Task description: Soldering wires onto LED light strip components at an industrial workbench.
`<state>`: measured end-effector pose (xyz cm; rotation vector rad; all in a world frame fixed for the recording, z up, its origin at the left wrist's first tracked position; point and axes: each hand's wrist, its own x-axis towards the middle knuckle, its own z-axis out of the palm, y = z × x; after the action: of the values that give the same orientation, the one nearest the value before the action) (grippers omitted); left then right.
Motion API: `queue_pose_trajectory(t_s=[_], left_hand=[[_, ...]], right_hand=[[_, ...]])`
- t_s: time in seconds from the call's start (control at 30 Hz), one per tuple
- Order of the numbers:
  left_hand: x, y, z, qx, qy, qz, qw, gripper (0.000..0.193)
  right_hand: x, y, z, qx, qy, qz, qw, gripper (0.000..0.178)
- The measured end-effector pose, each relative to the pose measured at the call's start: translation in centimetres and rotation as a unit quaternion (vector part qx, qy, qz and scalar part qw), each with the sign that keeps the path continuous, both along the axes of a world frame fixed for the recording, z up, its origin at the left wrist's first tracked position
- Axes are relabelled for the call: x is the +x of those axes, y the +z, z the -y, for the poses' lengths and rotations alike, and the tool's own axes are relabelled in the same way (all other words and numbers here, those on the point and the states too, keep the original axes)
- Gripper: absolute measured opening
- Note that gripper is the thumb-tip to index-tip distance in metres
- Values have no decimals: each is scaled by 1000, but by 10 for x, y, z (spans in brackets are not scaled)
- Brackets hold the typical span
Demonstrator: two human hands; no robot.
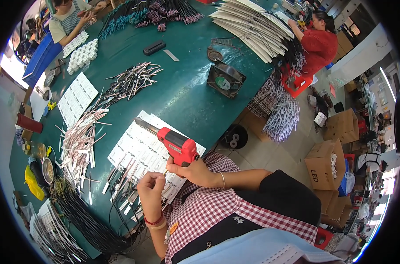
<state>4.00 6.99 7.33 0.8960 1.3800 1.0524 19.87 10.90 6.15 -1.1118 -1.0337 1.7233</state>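
Observation:
My right hand (195,172) is wrapped round the grip of a red-and-black pistol-shaped tool (178,144). Its long metal nozzle points up and left, above white printed sheets (138,143) on the green table. Close below the grip, my left hand (151,189) is closed in a pinch. Something thin and small shows at its fingertips near the right hand, too small to name. Thin wires with white tabs (125,182) lie on the sheets just left of my left hand.
Bundles of wires (79,143) and black cables (83,220) cover the table's left side. A small square fan (226,79) stands near the right edge, by a coiled metal stand (215,53). Two people sit at the far side. Cardboard boxes (325,163) stand on the floor at right.

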Motion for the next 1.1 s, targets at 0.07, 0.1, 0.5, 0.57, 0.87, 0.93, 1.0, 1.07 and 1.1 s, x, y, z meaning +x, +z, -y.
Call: queue_pose_trajectory(t_s=[0.07,0.1,0.5,0.57,0.87,0.93,1.0,1.07,1.1], left_hand=[[2,0,0,29,26,15,999,5],[3,0,0,58,51,30,997,5],[9,-1,-2,110,12,-183,977,7],[4,-5,0,104,2,-181,978,7],[8,3,2,45,41,-116,991,5],[8,4,7,27,58,-156,986,6],[10,-2,4,170,46,-262,949,5],[5,-7,2,146,29,-254,956,4],[0,-10,0,121,14,-218,968,4]], right_hand=[[-2,-2,1,8,-9,3,1000,20],[-3,-3,1,15,-19,7,1000,20],[-6,-13,3,71,-5,39,997,23],[-4,-4,0,40,8,29,999,23],[-11,-15,4,85,-23,30,996,23],[-13,-17,4,69,-5,39,997,23],[-12,-17,1,55,-12,70,996,26],[-6,-8,1,33,30,125,991,17],[0,-7,6,118,66,203,970,14]])
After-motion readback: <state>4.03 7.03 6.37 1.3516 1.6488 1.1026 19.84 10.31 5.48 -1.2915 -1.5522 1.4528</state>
